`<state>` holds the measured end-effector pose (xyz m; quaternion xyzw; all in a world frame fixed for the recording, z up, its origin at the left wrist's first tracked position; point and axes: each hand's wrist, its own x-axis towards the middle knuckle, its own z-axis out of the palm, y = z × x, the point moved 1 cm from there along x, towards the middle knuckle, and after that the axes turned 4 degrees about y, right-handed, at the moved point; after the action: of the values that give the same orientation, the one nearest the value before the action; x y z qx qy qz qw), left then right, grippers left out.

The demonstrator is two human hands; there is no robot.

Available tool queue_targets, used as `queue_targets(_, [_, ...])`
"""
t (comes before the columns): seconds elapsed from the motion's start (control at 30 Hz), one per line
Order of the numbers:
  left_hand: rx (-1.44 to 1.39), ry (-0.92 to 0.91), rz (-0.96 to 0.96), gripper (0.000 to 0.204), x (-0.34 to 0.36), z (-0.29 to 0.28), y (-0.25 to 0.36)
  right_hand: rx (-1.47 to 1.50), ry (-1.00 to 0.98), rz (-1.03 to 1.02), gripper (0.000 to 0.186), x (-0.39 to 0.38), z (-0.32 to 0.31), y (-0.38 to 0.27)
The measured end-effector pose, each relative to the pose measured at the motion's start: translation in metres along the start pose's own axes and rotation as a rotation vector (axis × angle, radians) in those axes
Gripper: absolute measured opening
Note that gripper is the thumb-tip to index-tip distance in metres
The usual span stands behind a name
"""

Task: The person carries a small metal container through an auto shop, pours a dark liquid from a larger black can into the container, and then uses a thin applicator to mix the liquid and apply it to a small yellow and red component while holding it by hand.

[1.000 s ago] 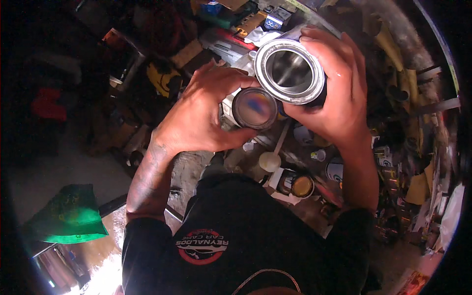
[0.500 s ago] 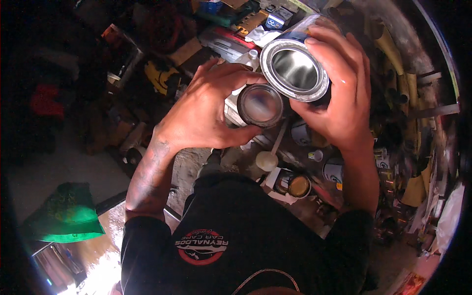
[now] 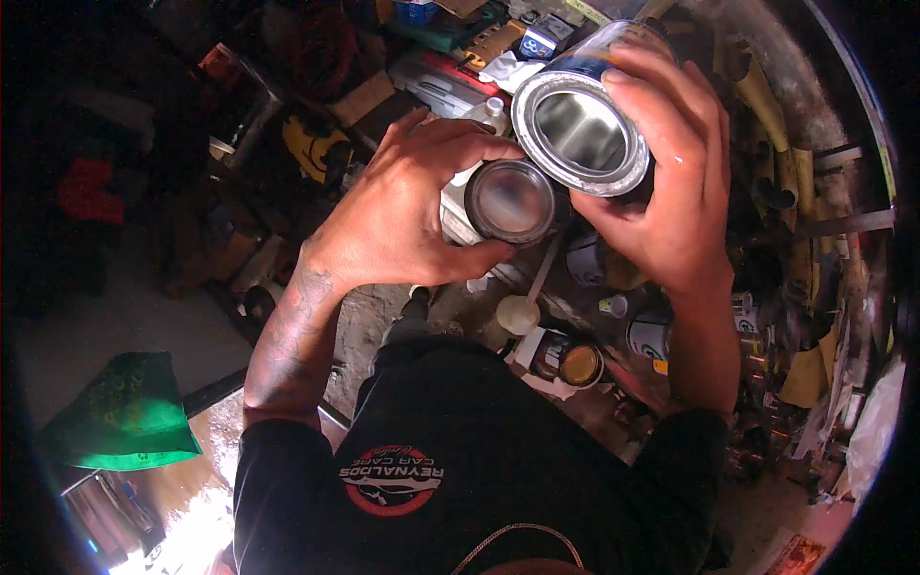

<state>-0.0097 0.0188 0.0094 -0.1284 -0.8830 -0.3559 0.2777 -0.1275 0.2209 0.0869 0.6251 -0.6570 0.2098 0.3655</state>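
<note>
Right hand clamped round can, mouth tipped toward wearer; can held aloft above clutter. Left hand curled round smaller jar, just beside can mouth; rims meet in view, contact cannot be told. Smooth can might slide if right hand slackens. Leftover liquid, if any, could run off tilted lip onto left hand. Bumped rims could jolt jar loose, perhaps toward tin below.
</note>
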Motion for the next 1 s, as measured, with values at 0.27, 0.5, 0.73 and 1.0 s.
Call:
queue_targets(0.27, [0.006,-0.001,-0.004,0.07,0.0023,0.0013,0.0025,0.017,0.004,-0.005,0.082,-0.0001,-0.002,0.0017])
queue_targets(0.5, [-0.008,0.003,0.002,0.069,0.0033,0.0029,0.002,0.049,0.045,-0.035,0.081,0.0007,-0.0009,0.0034])
queue_targets(0.73, [0.002,-0.024,-0.019,0.069,0.0054,0.0029,0.0034,0.025,0.032,-0.031,0.08,0.0004,-0.0023,0.0045])
queue_targets(1.0, [0.008,-0.011,-0.012,0.069,0.0041,0.0019,0.0026,0.023,0.014,-0.018,0.079,0.0017,-0.0038,0.003])
